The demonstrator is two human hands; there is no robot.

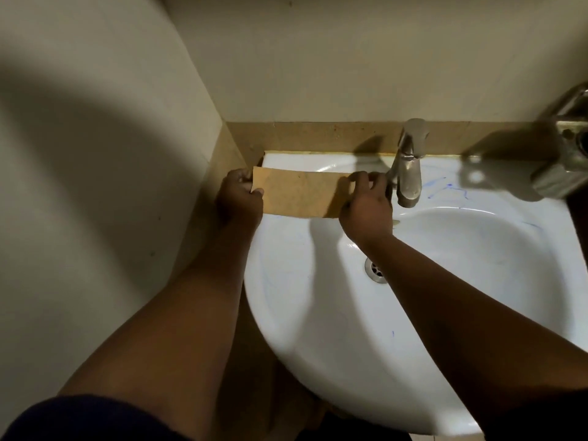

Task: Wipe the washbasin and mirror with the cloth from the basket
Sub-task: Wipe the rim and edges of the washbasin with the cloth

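A tan cloth (297, 194) is stretched flat over the back left corner of the white washbasin (286, 281). My left hand (240, 197) grips the cloth's left edge, at the basin's rim near the wall. My right hand (366, 208) pinches the cloth's right edge, just left of the metal tap (409, 167). Faint blue marks show on the basin's rim and ledge. The drain (375, 270) lies in the bowl, partly behind my right forearm. No mirror or basket is in view.
A tan tiled strip (318, 135) runs behind the basin under a pale wall. The left wall stands close to the basin's side. A metal fixture (569, 148) juts in at the upper right, above the basin's ledge.
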